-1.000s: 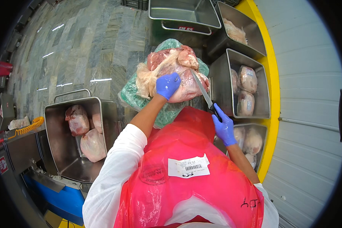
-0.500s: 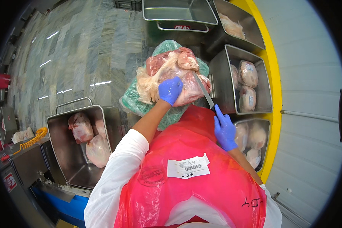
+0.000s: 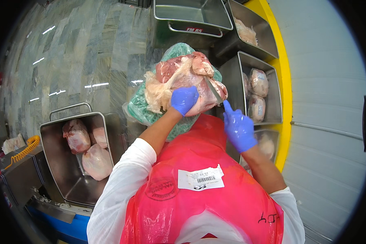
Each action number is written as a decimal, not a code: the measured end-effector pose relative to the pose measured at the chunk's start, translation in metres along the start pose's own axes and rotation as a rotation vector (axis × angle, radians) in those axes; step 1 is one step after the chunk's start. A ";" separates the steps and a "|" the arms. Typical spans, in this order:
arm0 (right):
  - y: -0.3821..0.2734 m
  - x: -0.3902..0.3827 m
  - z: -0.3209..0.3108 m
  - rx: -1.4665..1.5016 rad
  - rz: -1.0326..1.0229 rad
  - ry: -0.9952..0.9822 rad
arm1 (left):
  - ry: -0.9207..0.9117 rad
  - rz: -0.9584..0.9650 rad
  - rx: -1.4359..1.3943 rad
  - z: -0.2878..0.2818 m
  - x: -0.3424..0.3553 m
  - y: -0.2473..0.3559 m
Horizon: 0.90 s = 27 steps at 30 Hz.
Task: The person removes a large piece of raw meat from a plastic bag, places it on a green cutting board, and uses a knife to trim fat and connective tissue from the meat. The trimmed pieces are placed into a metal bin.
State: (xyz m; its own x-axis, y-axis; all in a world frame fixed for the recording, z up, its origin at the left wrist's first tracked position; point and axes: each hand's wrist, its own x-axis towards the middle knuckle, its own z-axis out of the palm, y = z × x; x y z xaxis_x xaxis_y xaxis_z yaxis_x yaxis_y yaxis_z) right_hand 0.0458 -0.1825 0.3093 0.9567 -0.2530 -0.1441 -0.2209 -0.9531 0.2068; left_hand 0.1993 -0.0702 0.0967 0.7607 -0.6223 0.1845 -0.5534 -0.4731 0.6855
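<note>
A large piece of raw meat (image 3: 191,90) with pale fat and skin lies in front of me on green and clear plastic wrapping (image 3: 139,105). My left hand (image 3: 184,100), in a blue glove, is closed and pressed against the near side of the meat. My right hand (image 3: 239,129), gloved likewise, is wrapped round a knife, index finger stretched along it; the handle is hidden in the fist. The knife's blade (image 3: 214,91) lies against the right part of the meat, pointing away and to the left.
At the left, a steel tub (image 3: 49,150) holds several wrapped meat pieces (image 3: 96,162). More steel tubs with meat (image 3: 257,109) line the right, along a yellow ledge (image 3: 286,93) by the white wall. Another steel tub (image 3: 193,26) stands ahead. A coiled yellow hose (image 3: 26,151) hangs far left.
My right hand and the knife have moved up and forward, the blade now further over the meat. My left hand stays almost in place. The whole view has shifted slightly.
</note>
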 end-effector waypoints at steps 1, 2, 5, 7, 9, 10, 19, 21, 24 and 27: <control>0.009 0.016 -0.010 -0.025 -0.051 -0.042 | 0.001 0.006 -0.003 0.000 0.001 -0.001; 0.016 0.032 -0.024 -0.050 -0.098 -0.087 | -0.003 0.014 -0.008 0.002 0.001 -0.002; 0.034 0.095 -0.082 0.012 -0.205 -0.217 | -0.007 0.012 -0.013 0.004 0.002 -0.004; 0.055 0.138 -0.102 0.033 -0.258 -0.310 | -0.009 0.019 -0.030 0.004 0.004 -0.003; 0.051 0.178 -0.133 0.071 -0.233 -0.493 | 0.006 -0.004 -0.034 0.004 0.004 -0.008; 0.048 0.192 -0.145 0.112 -0.204 -0.587 | 0.016 -0.018 -0.039 0.007 0.004 -0.010; 0.069 0.277 -0.162 -0.014 -0.009 -0.861 | 0.174 -0.035 -0.104 -0.001 0.001 -0.005; 0.081 0.281 -0.164 0.021 -0.004 -0.885 | 0.191 -0.104 -0.118 -0.001 0.002 -0.006; 0.100 0.272 -0.155 0.129 -0.014 -0.849 | 0.235 -0.274 -0.279 -0.003 0.015 -0.020; 0.131 0.233 -0.126 0.316 -0.165 -0.685 | 0.241 -0.311 -0.606 -0.017 0.028 -0.043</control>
State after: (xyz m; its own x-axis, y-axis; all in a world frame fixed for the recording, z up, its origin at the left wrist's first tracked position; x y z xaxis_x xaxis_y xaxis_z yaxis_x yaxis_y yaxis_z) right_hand 0.2637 -0.3458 0.4248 0.6738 -0.0518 -0.7371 -0.2279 -0.9635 -0.1406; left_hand 0.2498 -0.0569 0.0844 0.9447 -0.3275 0.0194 -0.0666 -0.1337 0.9888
